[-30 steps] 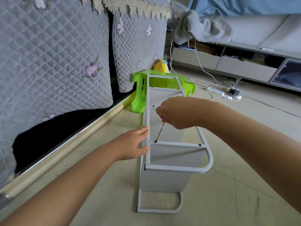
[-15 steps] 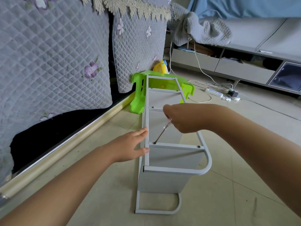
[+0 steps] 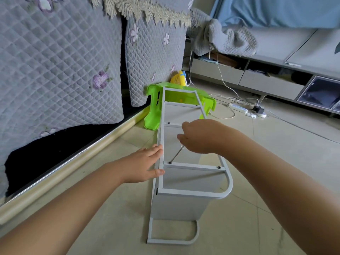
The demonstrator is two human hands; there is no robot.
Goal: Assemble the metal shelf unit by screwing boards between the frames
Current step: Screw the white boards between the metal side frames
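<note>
The white metal shelf unit (image 3: pixel 193 193) lies on its side on the tiled floor, with grey boards standing between its two frames. My left hand (image 3: pixel 145 165) rests with straight fingers against the upper frame's left rail. My right hand (image 3: pixel 200 137) grips a thin screwdriver (image 3: pixel 176 154). Its shaft slants down to a screw (image 3: pixel 170 162) at the left end of a crossbar. A second dark screw (image 3: pixel 218 167) sits at the crossbar's right end. The screwdriver's handle is hidden in my fist.
A green plastic stool (image 3: pixel 152 115) lies tipped behind the shelf's far end. A quilted grey sofa cover (image 3: pixel 60 67) hangs at the left above a metal floor rail. A power strip (image 3: pixel 239 108) with cables lies at the back right, before a low cabinet (image 3: pixel 272 83).
My right hand has shifted back and slightly up while turning the screwdriver, whose tip stays at the left screw. My left hand stays on the rail.
</note>
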